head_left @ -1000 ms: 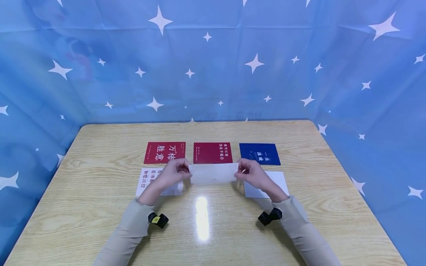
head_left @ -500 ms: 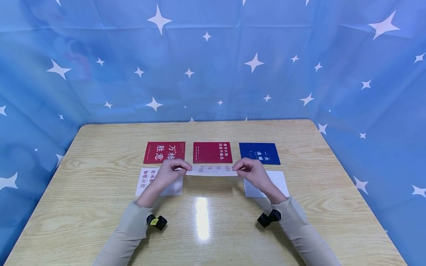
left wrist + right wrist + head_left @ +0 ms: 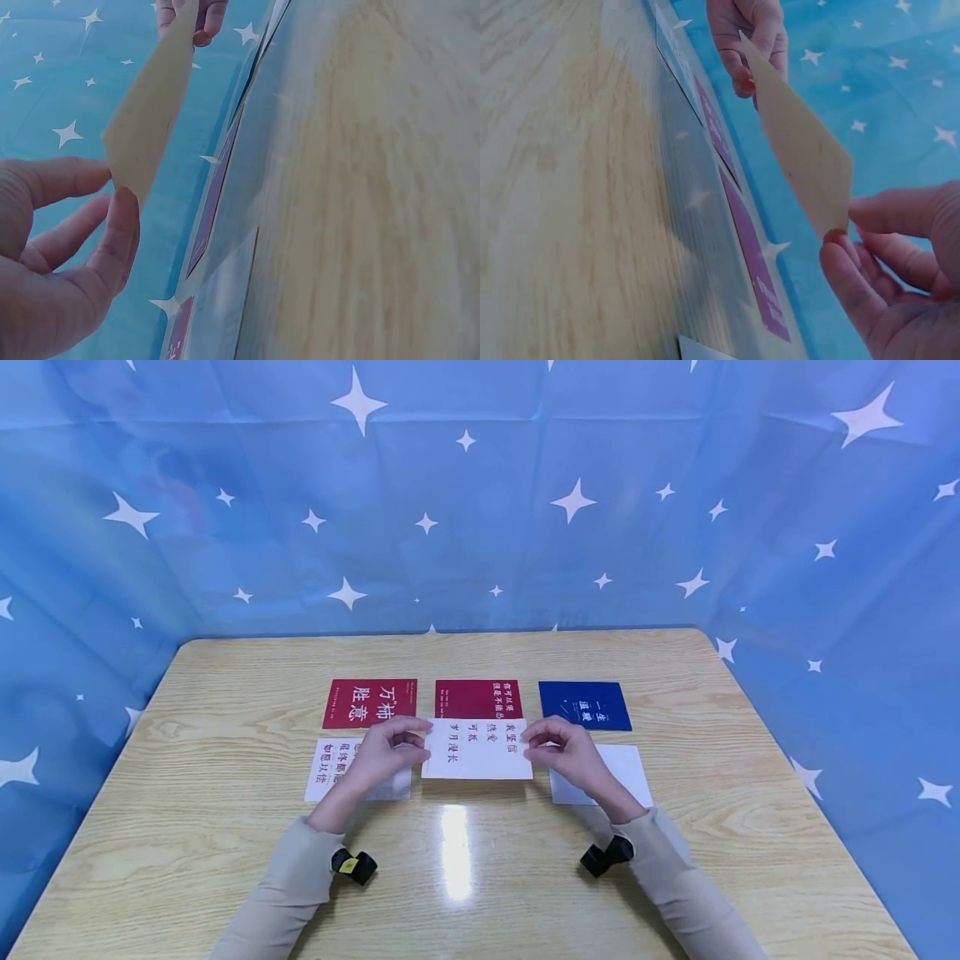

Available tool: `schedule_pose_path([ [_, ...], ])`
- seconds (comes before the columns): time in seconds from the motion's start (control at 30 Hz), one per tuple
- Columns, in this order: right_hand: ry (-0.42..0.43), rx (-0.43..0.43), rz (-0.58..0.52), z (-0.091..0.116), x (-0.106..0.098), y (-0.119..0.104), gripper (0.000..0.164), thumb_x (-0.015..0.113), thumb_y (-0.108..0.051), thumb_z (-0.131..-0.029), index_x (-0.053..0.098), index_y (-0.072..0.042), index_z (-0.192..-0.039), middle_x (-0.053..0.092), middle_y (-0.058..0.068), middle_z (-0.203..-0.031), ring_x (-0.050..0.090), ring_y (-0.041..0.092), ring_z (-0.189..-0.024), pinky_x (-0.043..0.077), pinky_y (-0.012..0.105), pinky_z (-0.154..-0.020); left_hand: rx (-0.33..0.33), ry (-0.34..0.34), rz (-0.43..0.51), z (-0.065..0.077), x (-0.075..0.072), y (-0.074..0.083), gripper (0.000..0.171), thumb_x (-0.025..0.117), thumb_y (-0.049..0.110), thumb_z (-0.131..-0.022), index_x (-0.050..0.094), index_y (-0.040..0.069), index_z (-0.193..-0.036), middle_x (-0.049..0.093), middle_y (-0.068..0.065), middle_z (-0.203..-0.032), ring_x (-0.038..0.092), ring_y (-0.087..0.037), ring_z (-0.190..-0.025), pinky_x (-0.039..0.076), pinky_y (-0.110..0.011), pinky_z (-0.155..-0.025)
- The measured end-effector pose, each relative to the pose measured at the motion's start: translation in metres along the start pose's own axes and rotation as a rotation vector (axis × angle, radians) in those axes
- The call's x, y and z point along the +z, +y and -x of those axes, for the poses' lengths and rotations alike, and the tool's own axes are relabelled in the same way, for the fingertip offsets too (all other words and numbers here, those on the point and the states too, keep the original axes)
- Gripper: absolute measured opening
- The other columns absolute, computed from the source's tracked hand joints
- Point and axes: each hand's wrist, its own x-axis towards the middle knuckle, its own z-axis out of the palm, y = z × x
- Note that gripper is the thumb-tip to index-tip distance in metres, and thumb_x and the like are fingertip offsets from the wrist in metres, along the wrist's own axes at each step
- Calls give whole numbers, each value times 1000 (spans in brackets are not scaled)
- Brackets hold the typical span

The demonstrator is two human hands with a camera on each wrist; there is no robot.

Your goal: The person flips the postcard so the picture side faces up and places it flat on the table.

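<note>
A white card (image 3: pixel 477 750) with dark printed characters is held above the table, its printed face toward the head camera. My left hand (image 3: pixel 386 755) pinches its left edge between thumb and fingers. At the opposite edge my right hand (image 3: pixel 573 757) pinches it the same way. Both wrist views show the plain back of the card (image 3: pixel 154 112), raised off the tabletop. Beneath my left hand lies a white printed card (image 3: pixel 330 768), partly covered by the hand. A plain white card (image 3: pixel 626 768) lies under my right hand, also partly covered.
Along the back of the wooden table (image 3: pixel 480 893) lie a red card (image 3: pixel 367 693) with large characters, a second red card (image 3: pixel 465 697) partly behind the held card, and a blue card (image 3: pixel 581 700). A blue star-patterned cloth (image 3: pixel 480 510) hangs behind.
The held card has turned: a second ago its blank side faced the head camera, then it lay almost edge-on, and now its printed side shows. Both hands keep their pinch.
</note>
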Motion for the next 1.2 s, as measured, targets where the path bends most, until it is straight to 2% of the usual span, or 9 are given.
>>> schedule_pose_path([
  [0.2, 44, 19, -19, 2, 5, 3, 30, 68, 10, -77, 60, 9, -106, 57, 23, -98, 60, 26, -86, 52, 20, -73, -2, 44, 1, 0, 5, -1, 44, 67, -11, -74, 59, -6, -117, 56, -19, -116, 61, -25, -87, 53, -23, -72],
  [0.33, 72, 37, -30, 2, 8, 6, 40, 68, 14, -74, 56, 9, -112, 57, 23, -95, 59, 23, -83, 50, 19, -71, -5, 59, 10, -1, 8, -3, 44, 67, -12, -74, 59, -7, -117, 56, -21, -116, 60, -28, -89, 52, -22, -73],
  [0.5, 117, 100, -73, 1, 11, 7, 55, 66, 16, -72, 46, 10, -123, 57, 24, -95, 59, 18, -81, 50, 18, -72, -32, 75, 15, -1, 13, -4, 43, 66, -12, -75, 59, -8, -117, 57, -22, -112, 59, -28, -88, 52, -21, -73],
  [0.73, 133, 188, -26, 1, 12, 9, 46, 67, 12, -75, 52, 10, -117, 59, 22, -94, 57, 14, -77, 49, 15, -69, -85, 97, -32, -2, 18, -4, 45, 68, -12, -73, 60, -5, -117, 60, -18, -108, 60, -22, -85, 52, -23, -72],
  [1.0, 132, 208, 11, 0, 12, 13, 43, 68, 11, -75, 53, 11, -114, 60, 24, -94, 58, 16, -76, 49, 15, -68, -58, 116, -126, -6, 26, -9, 40, 70, -11, -71, 63, -7, -110, 64, -15, -94, 60, -17, -76, 53, -26, -70],
  [1.2, 114, 227, 102, -3, 11, 15, 42, 71, 9, -73, 55, 11, -112, 61, 19, -89, 58, 16, -75, 49, 17, -66, -37, 111, -246, -8, 32, -6, 37, 70, -11, -70, 64, -10, -106, 63, -14, -90, 59, -17, -73, 54, -29, -69],
])
